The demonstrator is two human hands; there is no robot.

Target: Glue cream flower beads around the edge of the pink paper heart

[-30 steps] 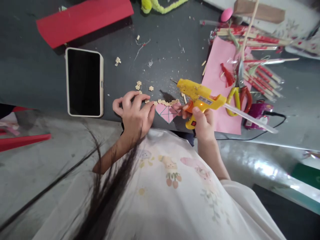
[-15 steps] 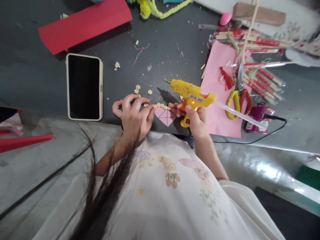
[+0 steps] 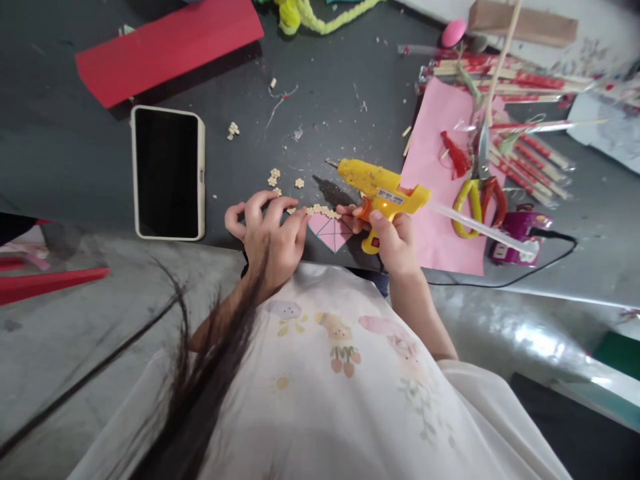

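My right hand point(image 3: 397, 243) is wrapped round the handle of a yellow hot glue gun point(image 3: 377, 183). Its metal nozzle points left, an orange light glows on its side and a clear glue stick point(image 3: 465, 223) sticks out of the back. My right fingertips reach the right end of a row of small cream pieces point(image 3: 323, 211). That row runs along the top of a pink paper shape point(image 3: 333, 232) with dark lines. At the left end, my left hand point(image 3: 273, 230) pinches the row, its other fingers bent over the table. Beyond it lie loose cream flower-like clusters point(image 3: 274, 177).
A tablet point(image 3: 167, 173) and a folded red sheet point(image 3: 170, 53) lie left. To the right are pink paper point(image 3: 435, 127), scissors point(image 3: 480, 180), wrapped sticks point(image 3: 530, 167) and a purple power socket point(image 3: 520, 233) with a black cord. The table's front edge is near my body.
Both hands and the glue gun stay almost in place. The view has shifted very slightly; no hold has changed.
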